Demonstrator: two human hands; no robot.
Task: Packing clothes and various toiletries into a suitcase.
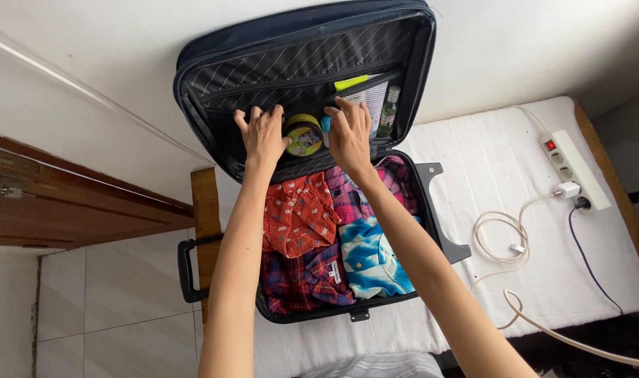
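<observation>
Your forearms run up from the bottom edge toward the open dark suitcase [214,133] lying on the white bed [487,168], its lid propped against the wall. Folded shirts [305,231] fill the base. Both hands press on the lid's mesh pocket [372,101]. Between them, behind the mesh, sits a round yellow-green tin [304,136]: your left hand [262,133] touches its left side, your right hand [349,134] lies just to its right, equally near. Each grip is spread flat, fingers released, grasping nothing.
</observation>
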